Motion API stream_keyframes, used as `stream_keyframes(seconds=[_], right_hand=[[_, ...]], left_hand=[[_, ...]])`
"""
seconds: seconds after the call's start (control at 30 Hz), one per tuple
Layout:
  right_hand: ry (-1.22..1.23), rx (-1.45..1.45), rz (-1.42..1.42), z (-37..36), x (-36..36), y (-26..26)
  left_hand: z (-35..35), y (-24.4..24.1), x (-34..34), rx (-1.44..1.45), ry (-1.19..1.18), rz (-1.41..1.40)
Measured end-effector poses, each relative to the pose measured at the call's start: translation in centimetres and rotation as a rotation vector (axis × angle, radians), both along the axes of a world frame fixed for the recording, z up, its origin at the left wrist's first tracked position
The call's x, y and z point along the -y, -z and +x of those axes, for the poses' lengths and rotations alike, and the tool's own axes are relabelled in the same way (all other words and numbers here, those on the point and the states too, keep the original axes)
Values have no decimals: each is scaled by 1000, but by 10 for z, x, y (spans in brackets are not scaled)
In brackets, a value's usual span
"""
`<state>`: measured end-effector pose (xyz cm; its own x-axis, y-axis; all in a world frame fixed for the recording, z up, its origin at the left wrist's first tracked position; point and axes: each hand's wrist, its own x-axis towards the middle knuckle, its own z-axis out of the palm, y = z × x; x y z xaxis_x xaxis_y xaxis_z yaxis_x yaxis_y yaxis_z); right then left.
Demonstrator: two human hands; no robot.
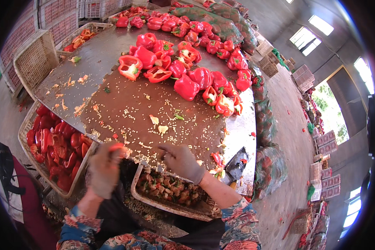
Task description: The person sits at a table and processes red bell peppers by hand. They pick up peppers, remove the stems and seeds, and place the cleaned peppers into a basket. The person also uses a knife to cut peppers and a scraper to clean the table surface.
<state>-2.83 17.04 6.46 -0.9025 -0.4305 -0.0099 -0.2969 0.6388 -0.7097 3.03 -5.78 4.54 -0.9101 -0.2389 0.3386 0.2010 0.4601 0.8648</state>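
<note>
My left hand (104, 170), in a dirty work glove and blurred by motion, grips a piece of red bell pepper (118, 149) at the near edge of the metal table (65, 90). To its right, my gloved right hand (182, 161) rests low over the seed-strewn brown surface (134, 109), its index finger pointing left; whether its curled fingers hold something is hidden. Cut pepper halves (130, 67) and whole red peppers (186, 87) lie beyond the hands. Loose seeds, a core piece (162, 129) and a green stem bit (178, 116) are scattered between.
A crate of cut red peppers (57, 147) stands lower left. Below the table edge, another crate (175, 211) holds cores and stems. A black object (237, 161) lies at the table's right. Filled mesh sacks (270, 172) line the right side; an upright crate (36, 62) stands at the left.
</note>
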Motion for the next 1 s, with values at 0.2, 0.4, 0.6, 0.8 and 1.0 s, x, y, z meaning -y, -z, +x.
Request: stream_keyframes(seconds=[0.2,0.4,0.6,0.8,1.0], right_hand=[[378,-469,636,-91,-119,24],[453,-394,903,-182,-188,29],[473,-355,956,-161,-152,45],[-204,-607,809,-63,-114,14],[-493,-598,757,-20,-78,-4]], left_hand=[[12,66,132,62,-575,-679],[-18,32,36,242,-108,309],[-46,16,-58,257,288,526],[-52,12,-85,162,374,178],[-75,10,-106,-40,482,-456]])
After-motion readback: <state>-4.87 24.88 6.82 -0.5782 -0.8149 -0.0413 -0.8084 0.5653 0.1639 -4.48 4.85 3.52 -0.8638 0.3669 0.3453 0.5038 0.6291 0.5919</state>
